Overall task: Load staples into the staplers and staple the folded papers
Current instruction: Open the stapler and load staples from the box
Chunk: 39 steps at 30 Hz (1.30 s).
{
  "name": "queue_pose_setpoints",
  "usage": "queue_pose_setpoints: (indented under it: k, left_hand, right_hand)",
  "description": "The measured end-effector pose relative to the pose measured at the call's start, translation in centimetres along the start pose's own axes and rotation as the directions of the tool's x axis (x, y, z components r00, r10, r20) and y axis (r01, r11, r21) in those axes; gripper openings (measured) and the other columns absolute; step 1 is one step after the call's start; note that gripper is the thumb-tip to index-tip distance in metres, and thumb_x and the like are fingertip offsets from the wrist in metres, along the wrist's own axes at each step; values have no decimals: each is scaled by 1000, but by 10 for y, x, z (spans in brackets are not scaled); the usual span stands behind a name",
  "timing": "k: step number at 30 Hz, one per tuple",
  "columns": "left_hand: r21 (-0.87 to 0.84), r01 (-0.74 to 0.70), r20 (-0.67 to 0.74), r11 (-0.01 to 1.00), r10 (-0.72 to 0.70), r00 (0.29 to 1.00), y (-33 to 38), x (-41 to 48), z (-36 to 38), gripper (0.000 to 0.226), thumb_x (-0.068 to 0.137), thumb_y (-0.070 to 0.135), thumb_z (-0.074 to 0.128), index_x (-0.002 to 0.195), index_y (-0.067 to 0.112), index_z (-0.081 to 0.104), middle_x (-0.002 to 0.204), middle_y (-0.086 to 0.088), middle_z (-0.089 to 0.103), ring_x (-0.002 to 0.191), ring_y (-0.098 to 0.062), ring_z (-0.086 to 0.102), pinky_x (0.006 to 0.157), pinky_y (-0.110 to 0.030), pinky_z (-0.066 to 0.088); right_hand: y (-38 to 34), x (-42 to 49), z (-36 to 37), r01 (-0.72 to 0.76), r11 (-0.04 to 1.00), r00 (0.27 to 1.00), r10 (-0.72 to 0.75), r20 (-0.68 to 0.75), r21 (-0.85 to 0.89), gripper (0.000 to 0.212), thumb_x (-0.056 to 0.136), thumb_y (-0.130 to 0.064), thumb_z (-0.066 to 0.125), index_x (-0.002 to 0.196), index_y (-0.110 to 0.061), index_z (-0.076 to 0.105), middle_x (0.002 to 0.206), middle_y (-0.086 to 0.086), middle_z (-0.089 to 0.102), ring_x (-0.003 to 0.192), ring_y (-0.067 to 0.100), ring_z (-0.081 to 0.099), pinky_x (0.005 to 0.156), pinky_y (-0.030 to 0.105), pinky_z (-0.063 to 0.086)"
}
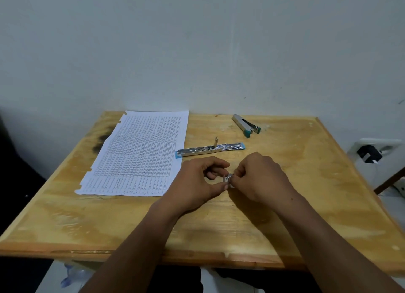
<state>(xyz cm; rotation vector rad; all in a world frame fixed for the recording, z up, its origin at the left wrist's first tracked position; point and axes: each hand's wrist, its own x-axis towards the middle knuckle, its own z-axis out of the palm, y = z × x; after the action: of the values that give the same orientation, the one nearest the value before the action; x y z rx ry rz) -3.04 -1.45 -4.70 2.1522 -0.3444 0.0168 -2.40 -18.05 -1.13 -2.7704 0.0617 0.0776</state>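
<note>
A silver stapler with blue ends (210,149) lies swung fully open and flat at the table's middle, just beyond my hands. A second stapler (246,123), closed, lies at the back right. Printed paper (138,152) lies flat on the left. My left hand (197,181) and my right hand (260,174) meet above the table, both pinching a small silver strip of staples (228,180) between fingertips. The strip is mostly hidden by the fingers.
The wooden table (285,216) has a raised rim and a dark scorch mark at its back left. A wall stands right behind it. A wall socket with a black plug (370,153) sits at the right, off the table.
</note>
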Motion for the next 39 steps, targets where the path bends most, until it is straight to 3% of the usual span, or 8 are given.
queue_pose_setpoints:
  k: [7,14,20,24,26,30,33,39]
  left_hand:
    - [-51,11,-6,999,-11,1000,-1,0,0,53,75,18,88,122,31,67,97,16,77,89,-1,67,83,-15,56]
    - [-68,31,-4,997,-31,1000,0,1,0,53,75,19,88,121,33,67,96,15,77,91,-3,68,84,-18,58]
    - [-61,41,8,997,-41,999,2,0,-2,56,74,20,90,123,35,66,99,17,76,92,3,66,83,-15,57]
    - [-183,66,19,981,-63,998,3,0,-6,52,75,26,89,123,32,68,104,14,73,93,-4,68,83,-22,60]
    - [-215,55,-48,975,-67,997,8,5,-9,43,80,31,85,120,33,69,104,13,71,91,-6,67,77,-18,59]
    - [27,19,-274,999,-11,962,3,38,-19,34,85,40,79,117,37,66,112,18,64,96,-5,60,70,-13,49]
    - [201,51,-203,978,-9,979,-8,64,-27,42,81,44,81,120,38,65,115,20,56,102,-2,54,73,-12,40]
    - [152,25,-180,988,3,984,-24,72,-24,21,76,37,87,95,30,81,90,12,75,85,1,65,77,-28,57]
  right_hand:
    - [-7,8,3,-38,999,999,38,9,-16,46,63,-55,79,94,-22,73,82,-2,67,76,19,62,70,39,59]
    - [0,-5,4,30,993,996,-20,-91,111,23,70,-48,76,67,-25,74,64,-9,67,64,8,61,62,33,57]
    - [14,-11,-3,92,909,984,-19,-179,407,9,75,-28,75,67,-24,70,66,-10,67,67,6,64,57,23,51]
    - [24,-1,-15,99,769,981,30,-191,631,5,77,-18,75,73,-21,73,69,-3,73,71,14,71,62,29,60]
    - [28,12,-24,106,726,987,8,-161,680,5,78,-14,76,76,-19,75,70,1,75,70,16,72,65,30,60]
    - [25,48,-32,119,760,992,-63,-110,639,4,82,-17,77,85,-18,77,78,2,75,78,20,71,66,25,53]
    - [16,71,-31,131,759,991,-117,-65,638,5,83,-16,76,87,-17,77,83,2,75,82,16,70,60,13,49]
    - [13,84,-18,206,795,976,-209,-62,571,12,82,-15,77,92,-22,78,82,-7,75,80,6,69,58,10,46]
